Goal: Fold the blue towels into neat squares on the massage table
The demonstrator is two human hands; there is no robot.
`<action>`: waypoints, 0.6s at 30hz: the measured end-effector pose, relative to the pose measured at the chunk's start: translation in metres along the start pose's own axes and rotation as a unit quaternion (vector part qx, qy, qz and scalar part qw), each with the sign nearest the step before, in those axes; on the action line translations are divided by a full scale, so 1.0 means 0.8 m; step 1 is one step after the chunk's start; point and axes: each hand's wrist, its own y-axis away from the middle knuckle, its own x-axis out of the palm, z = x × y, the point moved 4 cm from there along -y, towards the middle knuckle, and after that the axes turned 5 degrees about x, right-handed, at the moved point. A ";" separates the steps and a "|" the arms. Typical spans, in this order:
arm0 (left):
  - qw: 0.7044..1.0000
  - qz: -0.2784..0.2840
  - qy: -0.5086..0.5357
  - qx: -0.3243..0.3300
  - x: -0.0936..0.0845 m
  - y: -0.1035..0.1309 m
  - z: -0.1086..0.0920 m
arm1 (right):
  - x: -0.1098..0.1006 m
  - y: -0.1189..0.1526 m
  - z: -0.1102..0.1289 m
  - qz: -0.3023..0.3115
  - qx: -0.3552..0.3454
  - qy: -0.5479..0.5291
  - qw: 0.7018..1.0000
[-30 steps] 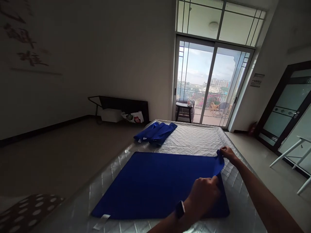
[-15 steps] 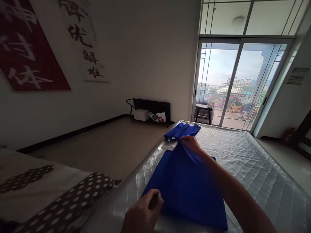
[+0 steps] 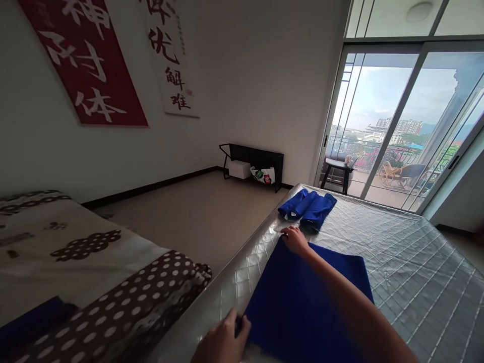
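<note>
A blue cloth [image 3: 298, 297], dark in the shade, lies spread on a silver quilted mattress [image 3: 412, 262]. At its far left corner, my right hand [image 3: 295, 240] pinches the edge, and the forearm crosses over the cloth. My left hand [image 3: 223, 337] has thumb and fingers together on the near left edge; the fingertips are partly hidden. Beyond my right hand, several rolled or folded blue cloths [image 3: 308, 205] sit side by side near the mattress's far left corner.
On the left is a bed with a patterned cover [image 3: 124, 292], and a dark blue fabric piece [image 3: 38, 322] lies on it. A black rack [image 3: 257, 155] with a white box [image 3: 239, 170] stands by the wall. Sliding glass doors [image 3: 378, 121] close the far side.
The view has turned left. The raised, creased far part of the cloth now lies flatter, with its far left corner under my right hand. My left hand has come to the near left edge.
</note>
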 end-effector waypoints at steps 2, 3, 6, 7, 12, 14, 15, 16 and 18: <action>1.000 -0.013 -0.020 0.012 0.003 -0.002 0.003 | 0.003 -0.002 -0.001 0.001 0.009 0.013 1.000; 0.999 -0.019 -0.030 0.021 0.005 -0.003 0.003 | 0.003 -0.003 -0.001 0.001 0.014 0.017 1.000; 0.998 -0.032 -0.050 0.037 0.004 -0.005 0.001 | -0.002 -0.003 0.003 -0.004 0.022 0.019 1.000; 0.998 -0.029 -0.051 0.037 0.003 -0.006 0.000 | -0.006 -0.001 0.006 -0.009 0.020 0.017 1.000; 0.997 -0.035 -0.029 0.067 -0.001 -0.009 -0.004 | -0.059 0.026 0.017 -0.064 -0.023 -0.011 0.998; 0.994 -0.054 -0.014 0.093 -0.003 -0.009 -0.008 | -0.096 0.048 0.012 -0.098 -0.045 -0.021 0.994; 0.993 -0.061 -0.002 0.103 -0.003 -0.008 -0.009 | -0.116 0.062 0.006 -0.116 -0.052 -0.025 0.992; 0.992 -0.065 0.012 0.112 -0.003 -0.007 -0.011 | -0.136 0.079 -0.002 -0.134 -0.058 -0.031 0.989; 0.989 -0.075 0.037 0.123 -0.004 -0.004 -0.015 | -0.175 0.122 -0.021 -0.180 -0.073 -0.059 0.979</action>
